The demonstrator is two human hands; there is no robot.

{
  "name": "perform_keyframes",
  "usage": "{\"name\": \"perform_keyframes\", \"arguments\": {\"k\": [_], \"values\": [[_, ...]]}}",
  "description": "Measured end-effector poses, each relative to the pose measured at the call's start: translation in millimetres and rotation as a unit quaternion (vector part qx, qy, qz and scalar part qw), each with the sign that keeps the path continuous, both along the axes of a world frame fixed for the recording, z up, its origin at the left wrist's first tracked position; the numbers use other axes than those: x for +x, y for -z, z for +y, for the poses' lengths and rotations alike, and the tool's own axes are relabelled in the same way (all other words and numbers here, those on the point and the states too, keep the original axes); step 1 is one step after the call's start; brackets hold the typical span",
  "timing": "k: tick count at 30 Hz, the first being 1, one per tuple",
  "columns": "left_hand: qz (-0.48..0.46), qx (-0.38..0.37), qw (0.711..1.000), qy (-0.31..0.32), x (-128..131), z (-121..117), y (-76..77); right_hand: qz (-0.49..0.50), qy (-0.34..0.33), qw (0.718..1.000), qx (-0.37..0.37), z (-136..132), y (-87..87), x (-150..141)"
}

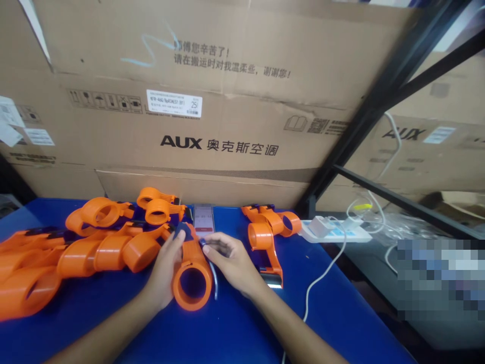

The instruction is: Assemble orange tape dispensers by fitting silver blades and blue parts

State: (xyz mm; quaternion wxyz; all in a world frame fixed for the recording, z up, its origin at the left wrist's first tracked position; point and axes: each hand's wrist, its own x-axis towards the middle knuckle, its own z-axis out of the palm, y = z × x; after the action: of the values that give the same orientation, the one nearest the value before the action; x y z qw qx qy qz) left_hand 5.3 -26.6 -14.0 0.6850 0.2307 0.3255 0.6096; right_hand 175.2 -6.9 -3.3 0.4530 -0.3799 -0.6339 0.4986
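Note:
My left hand (166,268) is closed around the side of an orange packing tape dispenser (194,255), whose round hub faces me. The dispenser's far end is dark blue and partly covered by my thumb. Close to its right side, my right hand (235,264) has thumb and fingers pinched at a small dark blue piece (202,242); its exact kind is too small to tell. A thin, curved, shiny strip (215,283) hangs below those fingers, beside the hub. Whether it joins the small piece is hidden.
Several orange tape dispensers (109,250) crowd the blue table (235,328) on the left. More dispensers (261,235) lie to the right. A phone (203,220) stands behind my hands. A power strip (337,232) with a white cable (322,275) sits rightward. Cardboard boxes (227,116) rise behind.

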Motion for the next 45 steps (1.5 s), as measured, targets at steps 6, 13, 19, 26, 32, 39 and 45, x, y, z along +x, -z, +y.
{"name": "perform_keyframes", "arguments": {"k": [6,13,19,26,32,39,45], "values": [[-0.003,0.007,1.0,-0.017,-0.8,-0.9,-6.7,-0.022,-0.053,0.998,0.016,-6.5,-5.5,-1.8],[-0.015,0.032,0.999,-0.002,5.1,-0.9,-3.8,-0.079,-0.012,0.996,0.043,-5.2,-14.7,8.5],[-0.013,0.048,0.998,-0.033,6.2,2.2,-0.4,-0.084,0.074,0.989,0.094,1.3,-23.3,26.0],[0.068,0.067,0.994,-0.045,3.9,0.5,6.2,-0.107,0.018,0.976,0.19,-0.3,-39.8,39.4],[0.09,0.078,0.993,-0.005,3.7,-4.7,5.6,-0.146,-0.022,0.961,0.234,-1.6,-48.8,46.7],[0.105,0.08,0.991,0.014,3.9,-6.5,1.5,-0.158,-0.034,0.961,0.224,0.0,-47.9,45.8],[0.101,0.091,0.991,0.01,2.5,-5.7,3.8,-0.157,-0.017,0.96,0.231,-0.3,-47.4,46.4]]}}
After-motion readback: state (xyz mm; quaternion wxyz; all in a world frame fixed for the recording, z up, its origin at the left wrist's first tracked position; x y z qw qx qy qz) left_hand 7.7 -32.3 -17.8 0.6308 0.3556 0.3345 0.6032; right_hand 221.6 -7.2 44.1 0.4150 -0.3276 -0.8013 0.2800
